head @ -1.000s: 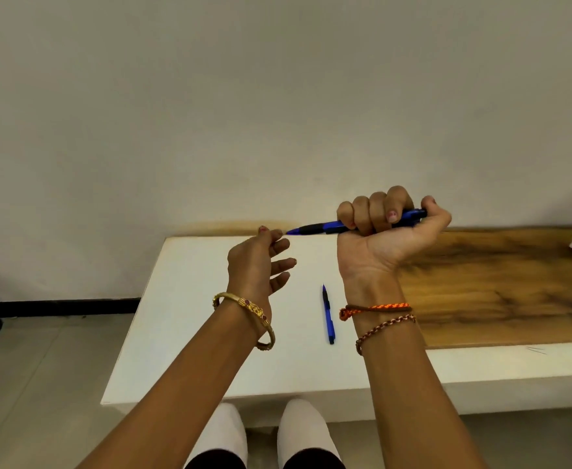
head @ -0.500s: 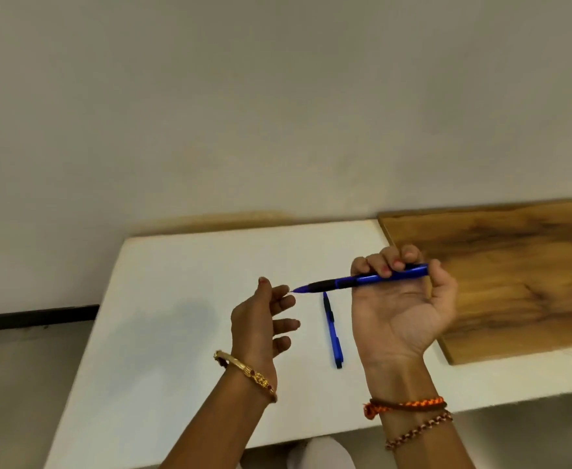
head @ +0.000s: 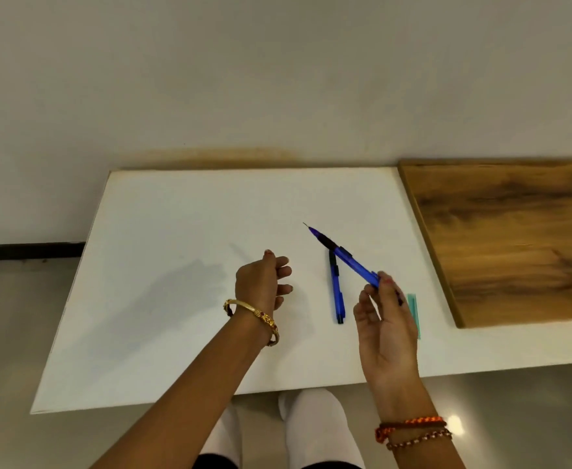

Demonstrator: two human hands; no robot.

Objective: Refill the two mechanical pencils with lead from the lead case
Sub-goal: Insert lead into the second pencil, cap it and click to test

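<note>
With lead showing at its tip, the held pencil is pinched at its rear by the right hand above the second pencil, lead case just right, left hand loosely curled and empty; lay it down gently, tip unbumped.

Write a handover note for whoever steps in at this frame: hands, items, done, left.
Right hand: pinches the rear end of one blue mechanical pencil, lead showing at its tip.
Left hand: loosely curled above the white table; nothing visible in its grip.
Second blue mechanical pencil lies on the table; thin teal lead case lies beside the right hand.
Done: held pencil appears loaded.
Left: second pencil, probably.
</note>
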